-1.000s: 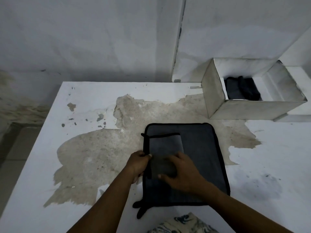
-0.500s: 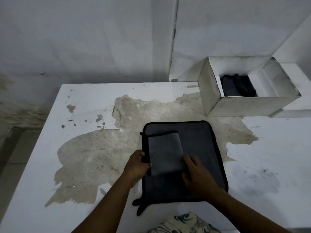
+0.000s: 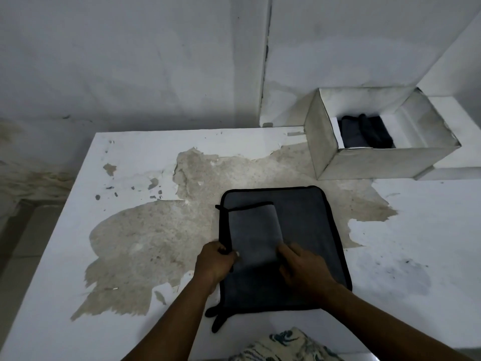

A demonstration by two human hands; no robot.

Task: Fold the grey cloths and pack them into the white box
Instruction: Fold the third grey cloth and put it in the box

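White bench [image 3: 135, 157], paint peeled to a big tan patch [image 3: 156, 238] across the mid. Stained white wall [image 3: 130, 61] behind. White box [image 3: 385, 162] at 2 o'clock w/ folded cloths [image 3: 364, 131] inside. Grey cloth [image 3: 307, 217], black trim, lies flat at 5 o'clock, its flap [image 3: 252, 230] folded over the left part. Left hand [image 3: 213, 261]: fingers pinching the cloth's left edge, same as 1 s ago. Right hand [image 3: 304, 269]: fingers together, flat on the cloth at the flap's right edge. It lay on top of the flap 1 s ago.

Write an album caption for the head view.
Left hand grips, right hand rests on a folded grey cloth atop a larger cloth; white box beyond holds cloths.
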